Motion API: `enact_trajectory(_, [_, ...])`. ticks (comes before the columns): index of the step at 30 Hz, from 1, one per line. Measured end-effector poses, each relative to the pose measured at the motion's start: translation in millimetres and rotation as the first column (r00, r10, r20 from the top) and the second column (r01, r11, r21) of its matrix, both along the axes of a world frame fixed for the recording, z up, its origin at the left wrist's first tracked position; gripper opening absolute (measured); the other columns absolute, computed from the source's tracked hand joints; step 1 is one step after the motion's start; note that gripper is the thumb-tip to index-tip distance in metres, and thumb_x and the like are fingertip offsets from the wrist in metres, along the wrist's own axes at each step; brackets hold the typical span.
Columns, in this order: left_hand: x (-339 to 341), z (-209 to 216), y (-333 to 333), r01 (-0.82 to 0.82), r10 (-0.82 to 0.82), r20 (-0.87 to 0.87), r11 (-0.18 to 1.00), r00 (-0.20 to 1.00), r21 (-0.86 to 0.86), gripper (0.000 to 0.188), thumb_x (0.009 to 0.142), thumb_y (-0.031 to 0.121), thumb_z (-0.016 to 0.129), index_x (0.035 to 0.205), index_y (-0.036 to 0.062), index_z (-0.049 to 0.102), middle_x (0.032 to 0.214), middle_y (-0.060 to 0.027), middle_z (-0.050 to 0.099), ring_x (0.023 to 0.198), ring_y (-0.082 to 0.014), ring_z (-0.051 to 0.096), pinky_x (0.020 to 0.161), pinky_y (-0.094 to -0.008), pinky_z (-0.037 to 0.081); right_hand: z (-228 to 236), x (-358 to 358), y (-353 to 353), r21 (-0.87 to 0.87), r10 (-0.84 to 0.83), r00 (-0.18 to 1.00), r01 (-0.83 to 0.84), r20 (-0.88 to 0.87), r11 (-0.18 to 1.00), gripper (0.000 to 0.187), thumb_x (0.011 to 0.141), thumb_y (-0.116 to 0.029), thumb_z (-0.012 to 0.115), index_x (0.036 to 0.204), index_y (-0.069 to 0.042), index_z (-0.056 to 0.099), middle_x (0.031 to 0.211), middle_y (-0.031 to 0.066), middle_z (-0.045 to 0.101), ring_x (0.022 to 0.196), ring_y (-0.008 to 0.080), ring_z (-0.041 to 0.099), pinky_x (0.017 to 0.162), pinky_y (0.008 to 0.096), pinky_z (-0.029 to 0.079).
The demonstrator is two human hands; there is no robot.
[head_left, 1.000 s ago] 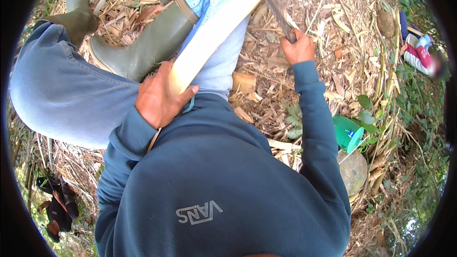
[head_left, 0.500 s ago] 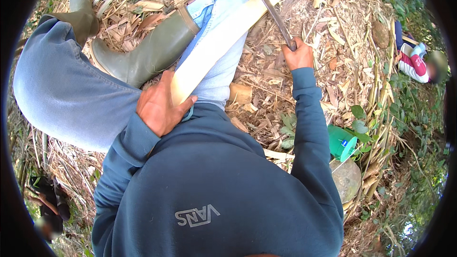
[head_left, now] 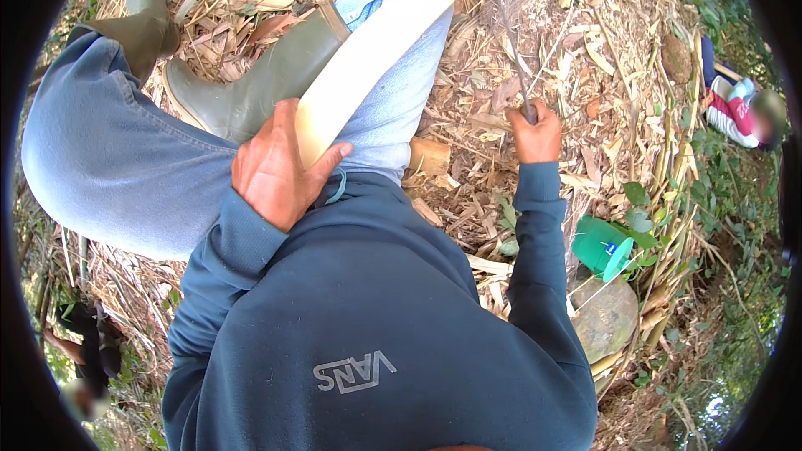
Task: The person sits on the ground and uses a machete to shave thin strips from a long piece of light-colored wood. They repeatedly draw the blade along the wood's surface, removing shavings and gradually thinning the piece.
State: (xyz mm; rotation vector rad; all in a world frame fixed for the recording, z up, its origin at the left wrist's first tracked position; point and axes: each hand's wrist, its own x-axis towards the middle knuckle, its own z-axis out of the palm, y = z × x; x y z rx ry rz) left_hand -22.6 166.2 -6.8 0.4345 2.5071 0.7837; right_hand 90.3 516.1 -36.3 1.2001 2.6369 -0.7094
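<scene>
My left hand [head_left: 280,169] is closed around the near end of a pale, wide bamboo slat [head_left: 380,54]. The slat slants up and to the right over my thigh in blue jeans [head_left: 397,108], and its far end is washed out by glare. To the right, my right hand [head_left: 535,132] grips the handle of a machete [head_left: 511,38]. Its long thin blade points away from me, near the slat's far end, and is smeared by motion. Whether the blade touches the slat I cannot tell.
Dry bamboo chips and leaves cover the ground [head_left: 476,129]. My green rubber boots [head_left: 276,88] lie at the left. Close to my right arm are a green plastic container [head_left: 600,248] and a rock [head_left: 606,317]. One person [head_left: 735,108] is at the far right, another [head_left: 88,351] at the lower left.
My right hand has come down toward me and slightly right with the machete, whose blade now stands more upright. The bamboo slat's far end has shifted up and right.
</scene>
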Motion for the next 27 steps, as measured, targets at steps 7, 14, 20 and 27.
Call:
enact_trajectory(7, [-11.3, -4.6, -8.7, 0.078, -0.081, 0.092, 0.996, 0.992, 0.04, 0.058, 0.083, 0.03, 0.079, 0.122, -0.0007, 0.049, 0.092, -0.0245, 0.069, 0.085, -0.0431, 0.068, 0.073, -0.0477, 0.054, 28.4, 17.6, -67.0, -0.107, 0.211, 0.977, -0.207, 0.028, 0.972, 0.019, 0.077, -0.021, 0.072, 0.085, -0.005, 0.068, 0.064, 0.0156, 0.064, 0.057, 0.0305, 0.066, 0.058, 0.0406, 0.05])
enact_trajectory(14, [-9.7, -4.7, -5.0, 0.051, -0.056, 0.099, 0.997, 0.994, 0.054, 0.057, 0.082, 0.03, 0.079, 0.119, 0.0003, 0.048, 0.088, -0.0255, 0.069, 0.083, -0.045, 0.067, 0.072, -0.0499, 0.053, 7.5, 5.0, -70.6, -0.02, 0.421, 0.905, -0.423, -0.07, 0.906, 0.028, 0.076, -0.03, 0.071, 0.08, -0.004, 0.061, 0.066, 0.0162, 0.063, 0.063, 0.0396, 0.063, 0.057, 0.0478, 0.046])
enact_trajectory(20, [-8.3, -11.6, -8.7, 0.034, -0.052, 0.137, 0.991, 0.989, 0.129, 0.056, 0.082, 0.029, 0.079, 0.118, 0.0009, 0.048, 0.088, -0.0259, 0.069, 0.084, -0.0459, 0.067, 0.072, -0.0509, 0.053, -4.1, -14.7, -67.6, -0.042, 0.314, 0.948, -0.317, -0.058, 0.948, 0.022, 0.079, -0.023, 0.07, 0.088, -0.003, 0.067, 0.059, 0.0141, 0.059, 0.051, 0.0303, 0.06, 0.055, 0.041, 0.047])
enact_trajectory(27, [-6.6, -7.8, -10.0, -0.006, -0.033, 0.211, 0.983, 0.977, 0.183, 0.055, 0.083, 0.028, 0.079, 0.119, 0.0011, 0.048, 0.092, -0.026, 0.069, 0.089, -0.0453, 0.067, 0.077, -0.0502, 0.052, -5.5, -27.1, -43.2, -0.051, 0.283, 0.959, -0.282, 0.013, 0.958, 0.019, 0.08, -0.021, 0.068, 0.086, -0.003, 0.066, 0.056, 0.0119, 0.056, 0.047, 0.0242, 0.051, 0.052, 0.0386, 0.043])
